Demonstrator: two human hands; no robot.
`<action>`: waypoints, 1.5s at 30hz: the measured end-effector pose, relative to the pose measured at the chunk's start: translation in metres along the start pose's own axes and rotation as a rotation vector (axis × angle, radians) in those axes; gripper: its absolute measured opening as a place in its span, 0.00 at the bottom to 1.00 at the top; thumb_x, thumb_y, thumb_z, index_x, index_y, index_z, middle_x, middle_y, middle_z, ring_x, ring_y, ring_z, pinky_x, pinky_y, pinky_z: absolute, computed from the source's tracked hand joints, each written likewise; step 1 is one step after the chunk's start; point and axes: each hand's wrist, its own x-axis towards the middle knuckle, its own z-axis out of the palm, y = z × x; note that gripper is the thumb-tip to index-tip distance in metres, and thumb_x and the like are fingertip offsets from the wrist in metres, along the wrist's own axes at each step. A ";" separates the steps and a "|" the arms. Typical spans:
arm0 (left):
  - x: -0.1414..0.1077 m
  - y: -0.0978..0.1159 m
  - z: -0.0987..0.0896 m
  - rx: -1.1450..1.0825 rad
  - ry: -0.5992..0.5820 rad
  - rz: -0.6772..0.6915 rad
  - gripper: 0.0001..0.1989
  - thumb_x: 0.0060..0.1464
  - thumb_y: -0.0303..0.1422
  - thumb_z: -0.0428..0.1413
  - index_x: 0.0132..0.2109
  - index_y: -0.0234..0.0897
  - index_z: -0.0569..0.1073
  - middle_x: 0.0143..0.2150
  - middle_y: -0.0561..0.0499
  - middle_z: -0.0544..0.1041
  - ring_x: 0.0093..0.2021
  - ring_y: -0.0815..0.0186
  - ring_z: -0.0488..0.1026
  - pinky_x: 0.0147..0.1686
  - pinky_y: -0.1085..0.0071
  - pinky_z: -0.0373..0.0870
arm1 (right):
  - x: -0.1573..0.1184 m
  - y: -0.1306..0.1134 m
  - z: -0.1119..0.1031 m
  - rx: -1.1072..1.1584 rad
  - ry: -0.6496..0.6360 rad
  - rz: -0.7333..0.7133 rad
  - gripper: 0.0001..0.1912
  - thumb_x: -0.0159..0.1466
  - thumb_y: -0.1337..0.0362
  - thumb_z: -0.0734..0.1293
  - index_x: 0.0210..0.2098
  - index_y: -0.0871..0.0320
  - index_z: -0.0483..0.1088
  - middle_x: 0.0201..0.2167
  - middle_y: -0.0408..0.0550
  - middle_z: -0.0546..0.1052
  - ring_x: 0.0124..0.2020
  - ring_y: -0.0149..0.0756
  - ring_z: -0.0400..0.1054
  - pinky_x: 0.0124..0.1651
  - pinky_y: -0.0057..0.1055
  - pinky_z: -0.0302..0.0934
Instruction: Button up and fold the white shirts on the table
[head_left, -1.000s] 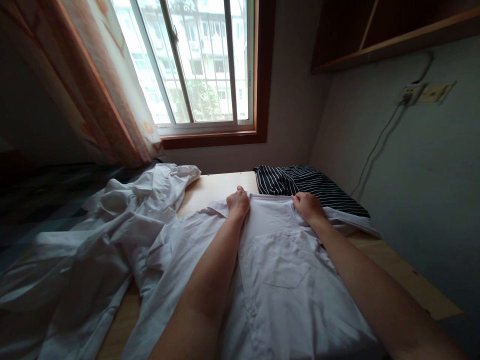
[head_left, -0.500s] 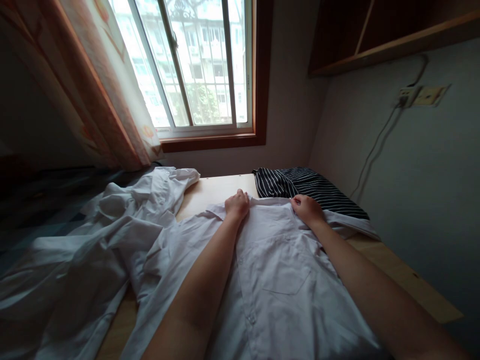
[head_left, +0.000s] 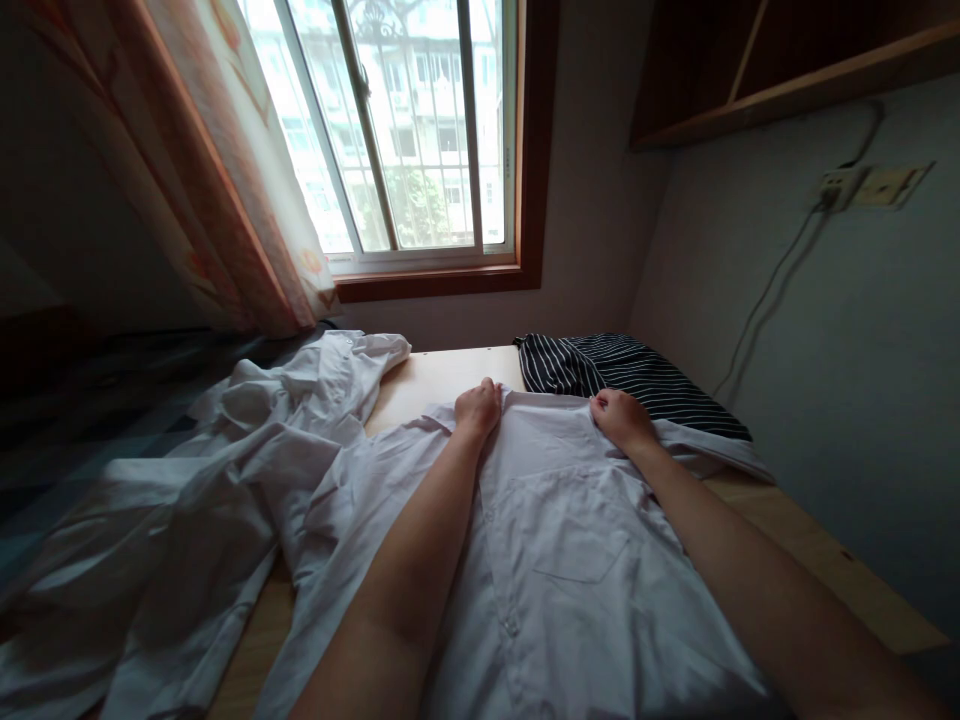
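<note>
Pale wood tabletop (head_left: 431, 375) under a window (head_left: 420, 130) carries everything, with the white pocketed shirt (head_left: 577, 590) as landmark. Left of it lies a crumpled white shirt (head_left: 262, 400), apparently pushed aside for room. At its far edge, the left hand (head_left: 478, 407) and right hand (head_left: 621, 418) each pinch fabric, likely keeping that edge taut; beyond the right hand sits black-and-white striped fabric (head_left: 637, 375).

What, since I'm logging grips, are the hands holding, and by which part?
Left hand and right hand grip the pocketed white shirt by its far edge.
</note>
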 end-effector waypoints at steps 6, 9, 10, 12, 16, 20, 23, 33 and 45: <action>-0.004 0.007 0.000 0.020 -0.029 0.010 0.21 0.71 0.41 0.38 0.54 0.35 0.70 0.48 0.39 0.81 0.49 0.55 0.78 0.46 0.64 0.68 | -0.002 0.000 -0.001 0.006 -0.004 -0.007 0.15 0.68 0.60 0.61 0.34 0.57 0.78 0.36 0.54 0.81 0.35 0.40 0.72 0.31 0.32 0.47; -0.006 0.008 -0.009 -0.018 -0.029 0.021 0.20 0.70 0.43 0.41 0.56 0.35 0.68 0.50 0.39 0.80 0.51 0.55 0.77 0.47 0.64 0.68 | -0.002 0.001 -0.002 0.004 -0.006 -0.009 0.15 0.68 0.59 0.61 0.34 0.57 0.78 0.36 0.54 0.81 0.35 0.40 0.71 0.31 0.32 0.47; -0.007 0.006 -0.014 -0.027 -0.016 0.042 0.19 0.69 0.42 0.43 0.56 0.36 0.68 0.51 0.40 0.79 0.52 0.56 0.75 0.48 0.64 0.67 | -0.002 0.001 -0.002 0.004 -0.005 -0.009 0.15 0.68 0.59 0.61 0.34 0.57 0.77 0.36 0.54 0.81 0.34 0.40 0.71 0.31 0.32 0.47; -0.010 -0.005 -0.027 -0.015 0.036 0.099 0.16 0.67 0.39 0.47 0.54 0.37 0.71 0.54 0.41 0.77 0.54 0.56 0.73 0.50 0.64 0.67 | -0.002 0.001 -0.002 0.004 -0.003 -0.013 0.15 0.68 0.59 0.61 0.34 0.57 0.77 0.36 0.53 0.81 0.34 0.39 0.71 0.31 0.32 0.46; -0.022 -0.051 -0.051 0.078 0.120 0.095 0.12 0.64 0.32 0.49 0.48 0.36 0.75 0.50 0.41 0.77 0.51 0.56 0.73 0.49 0.64 0.67 | -0.001 0.002 0.000 0.004 0.001 -0.021 0.15 0.68 0.59 0.61 0.33 0.57 0.77 0.35 0.53 0.81 0.34 0.39 0.71 0.31 0.31 0.47; -0.040 -0.104 -0.058 0.122 0.098 0.004 0.13 0.64 0.34 0.49 0.46 0.35 0.77 0.48 0.41 0.78 0.50 0.55 0.73 0.49 0.64 0.68 | -0.001 0.002 0.002 0.016 0.012 -0.026 0.13 0.67 0.60 0.62 0.35 0.57 0.77 0.37 0.53 0.82 0.35 0.39 0.72 0.33 0.31 0.49; -0.052 -0.126 -0.053 0.148 0.092 -0.027 0.16 0.66 0.36 0.46 0.46 0.35 0.77 0.48 0.41 0.78 0.51 0.55 0.73 0.51 0.64 0.67 | -0.002 0.002 0.002 0.024 0.001 -0.028 0.13 0.67 0.60 0.62 0.37 0.57 0.78 0.38 0.53 0.82 0.36 0.40 0.72 0.33 0.31 0.50; -0.056 -0.139 -0.040 0.158 0.106 -0.003 0.18 0.67 0.42 0.45 0.44 0.37 0.75 0.46 0.41 0.78 0.50 0.54 0.72 0.51 0.63 0.65 | -0.003 0.003 0.001 0.035 0.005 -0.031 0.13 0.67 0.60 0.62 0.38 0.57 0.79 0.38 0.53 0.81 0.37 0.40 0.72 0.34 0.30 0.52; -0.053 -0.141 -0.037 0.077 0.101 0.024 0.17 0.66 0.46 0.49 0.40 0.37 0.74 0.44 0.43 0.78 0.50 0.56 0.72 0.49 0.65 0.66 | -0.003 0.006 0.003 0.030 0.009 -0.034 0.13 0.67 0.60 0.63 0.38 0.57 0.78 0.38 0.53 0.81 0.37 0.41 0.72 0.33 0.31 0.50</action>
